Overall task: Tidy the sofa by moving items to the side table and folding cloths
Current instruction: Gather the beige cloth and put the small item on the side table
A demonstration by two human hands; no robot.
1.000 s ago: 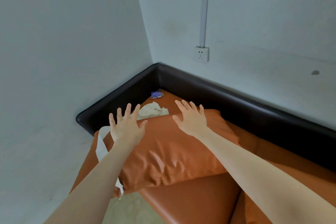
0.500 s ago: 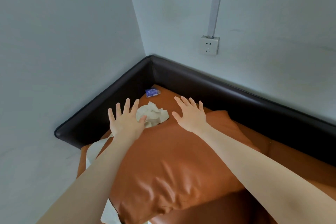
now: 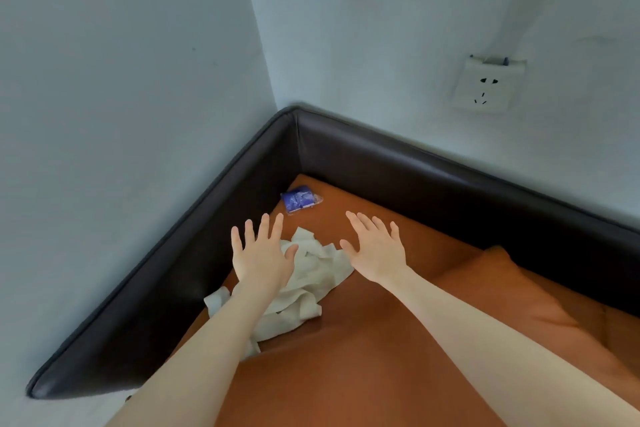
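Orange leather sofa seat [image 3: 363, 357] fills my view under both forearms, edged by a dark brown padded leather backrest [image 3: 415, 166] running into the corner beyond the hands. Orange leather cushion [image 3: 512, 291] lies to the right of my right arm, against the backrest. Crumpled off-white cloth [image 3: 311, 274] sits on the seat between the hands, partly beneath my left hand [image 3: 261, 258]; contact I cannot tell. Left hand spread, fingers straight, holding nothing. Right hand [image 3: 375, 248] likewise spread flat over bare seat, just right of the cloth. Small blue plastic packet [image 3: 300, 199] lies just past the fingertips, in the corner. White wall socket [image 3: 485, 85] above, far right.
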